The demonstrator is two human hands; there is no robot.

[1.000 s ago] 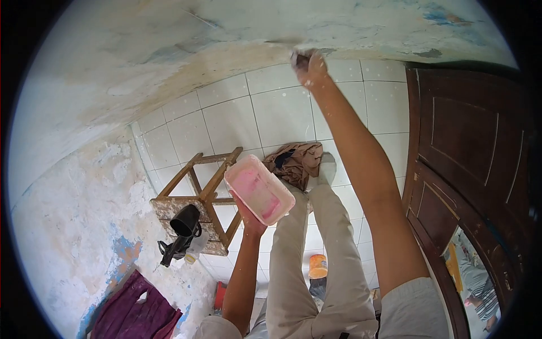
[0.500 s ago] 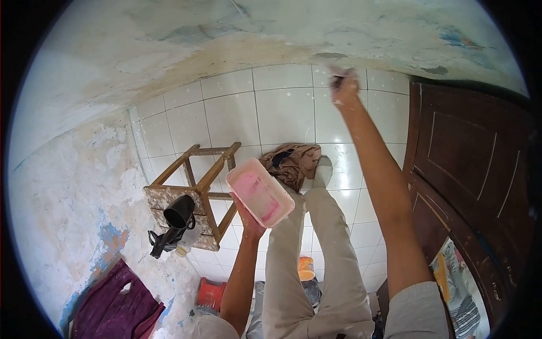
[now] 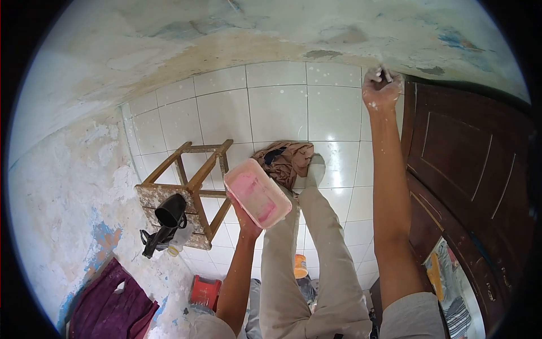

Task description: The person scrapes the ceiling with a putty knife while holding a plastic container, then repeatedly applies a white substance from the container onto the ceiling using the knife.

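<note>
My left hand [image 3: 247,216] grips a shallow pink plastic tub [image 3: 258,193] from its left and lower side, tilted so its inside shows. Pink and whitish residue coats the bottom of the tub. Up at the right, my right hand [image 3: 383,93] is raised near the lower part of the patchy wall [image 3: 327,37]. Its fingers are curled and smeared with white; what lies within them, if anything, I cannot make out. Below the tub, a crumpled brown cloth [image 3: 291,161] lies on the tiled floor beside my foot.
A paint-spattered wooden stool [image 3: 200,217] at the left bears a black mug-like container [image 3: 171,211]. Dark wooden doors [image 3: 468,147] stand at the right. A red plastic item [image 3: 205,291], an orange tub [image 3: 300,265] and purple cloth [image 3: 110,302] are lower down.
My right hand has moved right along the wall, towards the door, and its fingers are clearer now. The tub stays in my left hand; the view has shifted slightly.
</note>
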